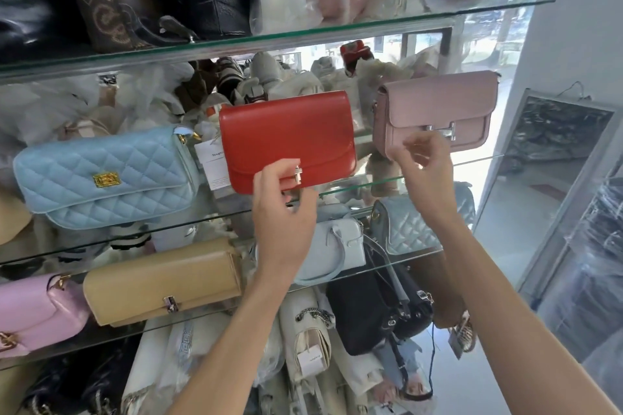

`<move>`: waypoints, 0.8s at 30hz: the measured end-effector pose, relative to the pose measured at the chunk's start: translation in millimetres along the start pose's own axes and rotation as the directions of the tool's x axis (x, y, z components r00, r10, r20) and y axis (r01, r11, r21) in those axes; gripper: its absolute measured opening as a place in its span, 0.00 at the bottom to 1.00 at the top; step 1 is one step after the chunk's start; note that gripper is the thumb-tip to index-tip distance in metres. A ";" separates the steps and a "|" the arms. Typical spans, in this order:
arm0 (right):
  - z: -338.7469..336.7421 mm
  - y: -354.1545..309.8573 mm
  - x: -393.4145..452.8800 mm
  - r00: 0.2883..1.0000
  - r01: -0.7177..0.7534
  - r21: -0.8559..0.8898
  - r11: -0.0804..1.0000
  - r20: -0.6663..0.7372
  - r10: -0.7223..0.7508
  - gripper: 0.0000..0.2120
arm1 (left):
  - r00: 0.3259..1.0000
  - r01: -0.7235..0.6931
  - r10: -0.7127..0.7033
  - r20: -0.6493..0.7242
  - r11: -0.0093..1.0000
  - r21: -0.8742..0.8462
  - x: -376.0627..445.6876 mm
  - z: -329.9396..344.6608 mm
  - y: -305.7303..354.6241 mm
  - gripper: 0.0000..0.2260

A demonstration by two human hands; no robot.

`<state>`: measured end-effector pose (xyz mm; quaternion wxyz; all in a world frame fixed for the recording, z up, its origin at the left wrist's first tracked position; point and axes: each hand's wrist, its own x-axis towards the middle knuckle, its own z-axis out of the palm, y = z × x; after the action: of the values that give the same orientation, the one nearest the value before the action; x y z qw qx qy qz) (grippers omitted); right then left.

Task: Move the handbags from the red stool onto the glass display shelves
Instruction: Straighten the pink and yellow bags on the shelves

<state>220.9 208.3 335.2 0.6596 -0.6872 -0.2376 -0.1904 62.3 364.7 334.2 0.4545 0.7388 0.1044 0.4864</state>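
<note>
2 handbags being arranged on a glass display shelf.

A red handbag (286, 141) is pinched at its clasp by the left hand (283, 209); the right hand (425, 172) is loosely curled, grasping nothing, before a pink handbag (438, 113) already shelved. The red stool is unseen, so remaining bags cannot be judged.

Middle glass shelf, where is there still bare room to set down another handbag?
On the middle glass shelf, the gap between the red handbag and the pink handbag is narrow. A short bare strip runs right of the pink handbag to the shelf's end. The light blue quilted handbag fills the left side, with a paper tag wedged beside the red one.
</note>
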 end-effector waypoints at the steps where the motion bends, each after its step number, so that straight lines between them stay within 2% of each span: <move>1: -10.9 1.6 5.0 0.998 -0.008 0.013 1.000 -0.062 0.009 0.11 | 0.996 0.011 -0.009 0.084 1.000 -0.023 0.4 10.2 5.5 0.18; 3: -32.3 8.5 19.6 0.991 -0.050 0.029 0.998 -0.123 0.053 0.15 | 0.971 0.064 -0.048 0.233 0.996 -0.063 4.7 33.1 15.8 0.20; 6: -59.6 24.2 46.3 0.976 -0.166 0.066 0.984 -0.131 0.173 0.25 | 0.930 0.120 -0.094 0.357 0.991 -0.053 16.6 69.5 20.1 0.24; 11: -91.6 38.4 81.5 0.962 -0.265 0.033 0.964 -0.052 0.267 0.34 | 0.869 0.222 -0.179 0.461 0.974 -0.041 34.9 125.5 19.8 0.30; 14: -97.7 41.4 99.1 0.950 -0.311 -0.047 0.949 -0.023 0.311 0.41 | 0.859 0.294 -0.259 0.442 0.956 -0.011 43.2 143.8 20.4 0.32; 16: -99.8 45.1 109.7 0.948 -0.317 -0.103 0.943 -0.045 0.314 0.40 | 0.852 0.333 -0.309 0.423 0.943 0.016 47.7 151.4 21.1 0.34; 20: -99.1 47.6 116.4 0.951 -0.296 -0.024 0.955 0.080 0.297 0.27 | 0.828 0.358 -0.339 0.446 0.933 0.044 47.7 161.1 18.1 0.36; 24: -98.1 51.5 112.0 0.951 -0.297 0.002 0.955 0.089 0.296 0.34 | 0.831 0.383 -0.345 0.436 0.924 0.000 44.6 162.8 24.3 0.30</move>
<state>347.0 118.0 363.2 0.6750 -0.7176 -0.1621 -0.0569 210.3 284.8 362.3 0.5822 0.7734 0.1194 0.2208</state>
